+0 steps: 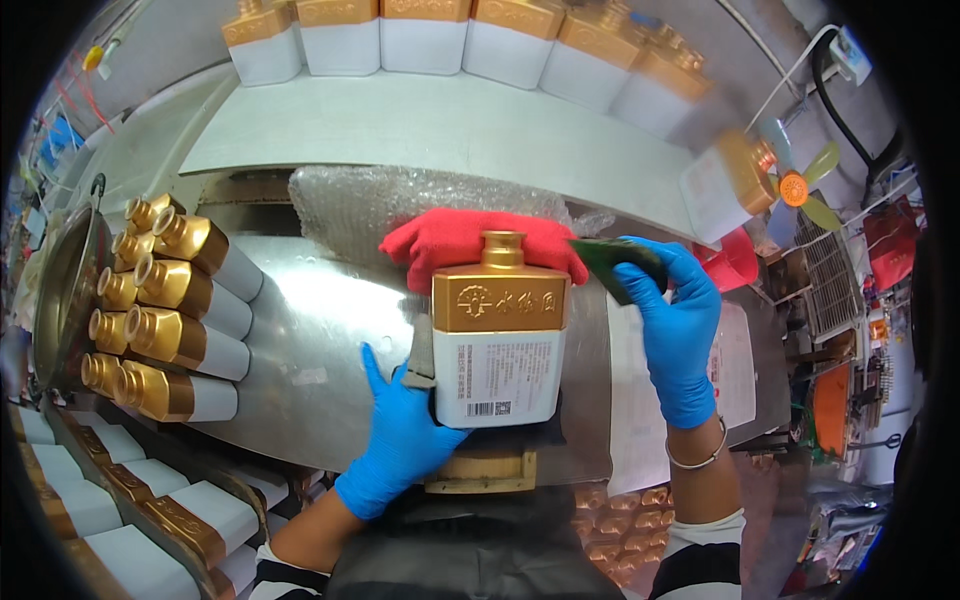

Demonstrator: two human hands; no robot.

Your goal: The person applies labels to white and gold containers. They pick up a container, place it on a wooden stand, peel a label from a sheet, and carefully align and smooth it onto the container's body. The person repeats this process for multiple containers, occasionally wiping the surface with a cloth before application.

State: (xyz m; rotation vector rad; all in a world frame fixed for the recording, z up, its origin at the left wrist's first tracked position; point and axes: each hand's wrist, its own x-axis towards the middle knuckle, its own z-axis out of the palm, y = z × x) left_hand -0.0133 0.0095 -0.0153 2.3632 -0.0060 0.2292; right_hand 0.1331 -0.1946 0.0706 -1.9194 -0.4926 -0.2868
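A flat white bottle with a gold shoulder and neck (497,345) lies face up in front of me, its neck against a folded red cloth (440,235). My left hand (400,440), in a blue glove, is at the bottle's lower left corner with its fingers stretched apart; its thumb is by the bottle's bottom edge. Beside those fingers a grey metal piece (421,350) runs along the bottle's left side. My right hand (678,330), also gloved in blue, grips a dark green flat piece with a pointed corner (608,265), raised to the right of the bottle's neck.
Several similar bottles (190,330) lie stacked at the left, more in a rack (200,510) at lower left. A row of bottles (423,40) stands along the back shelf (400,115). Bubble wrap (340,205) lies behind the cloth. A small fan (792,190) is at right.
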